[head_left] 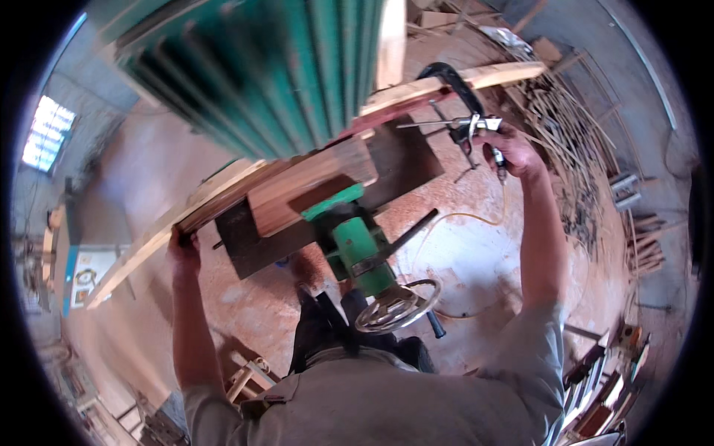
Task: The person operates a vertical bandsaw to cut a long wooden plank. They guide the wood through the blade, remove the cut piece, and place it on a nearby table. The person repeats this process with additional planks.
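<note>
My right hand [513, 151] is closed round an air blow gun [487, 123], its thin metal nozzle pointing left. A yellowish hose [476, 217] hangs from the gun's lower end. Just beside the gun, a black C-clamp [455, 80] sits on a long wooden beam [491, 76]. My left hand [184, 253] grips the left part of the wooden workpiece [195, 208], with its fingers partly hidden. Between my arms stands a green machine with a handwheel [399, 306]. A reddish-brown wooden block [312, 182] lies on its dark metal table [407, 157].
A large ribbed green motor housing [260, 74] fills the top, above the workpiece. Piled wood strips [569, 160] lie at the right. A black lever [413, 229] juts from the machine. The hose trails over the dusty floor [468, 256]. Timber pieces [249, 375] lie at lower left.
</note>
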Demonstrator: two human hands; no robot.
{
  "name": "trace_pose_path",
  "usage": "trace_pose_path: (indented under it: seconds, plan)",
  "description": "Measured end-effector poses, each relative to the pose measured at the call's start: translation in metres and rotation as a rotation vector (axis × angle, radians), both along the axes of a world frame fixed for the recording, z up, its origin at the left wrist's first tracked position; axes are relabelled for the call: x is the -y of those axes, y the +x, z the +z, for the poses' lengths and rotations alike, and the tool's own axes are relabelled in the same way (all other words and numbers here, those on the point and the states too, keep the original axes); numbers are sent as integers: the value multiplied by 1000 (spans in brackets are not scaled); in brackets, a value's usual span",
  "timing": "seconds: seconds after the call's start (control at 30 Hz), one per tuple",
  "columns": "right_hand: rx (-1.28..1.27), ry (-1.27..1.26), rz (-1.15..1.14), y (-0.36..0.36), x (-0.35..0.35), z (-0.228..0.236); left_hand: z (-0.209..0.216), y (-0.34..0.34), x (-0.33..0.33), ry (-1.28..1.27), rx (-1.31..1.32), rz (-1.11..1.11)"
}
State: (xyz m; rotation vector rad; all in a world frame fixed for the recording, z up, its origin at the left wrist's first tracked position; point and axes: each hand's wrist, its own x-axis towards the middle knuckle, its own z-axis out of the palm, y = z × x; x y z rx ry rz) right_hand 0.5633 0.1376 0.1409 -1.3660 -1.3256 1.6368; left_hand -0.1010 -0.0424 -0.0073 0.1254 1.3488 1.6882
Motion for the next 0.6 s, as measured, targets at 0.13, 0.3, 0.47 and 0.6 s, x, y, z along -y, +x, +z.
trace_pose_path:
  seconds: [0.13, 0.3, 0.47, 0.6]
  plan:
    - [146, -35, -2, 44, -6, -33, 5, 22, -10, 11, 19, -95]
    - [126, 5, 2, 74, -20, -103, -3, 40, -22, 29, -13, -198]
    - [221, -100, 66, 57, -13, -89, 9, 64, -27, -12, 87, -36]
    - [249, -62, 34, 37, -1, -67, 16, 70, -25, -21, 82, -5]
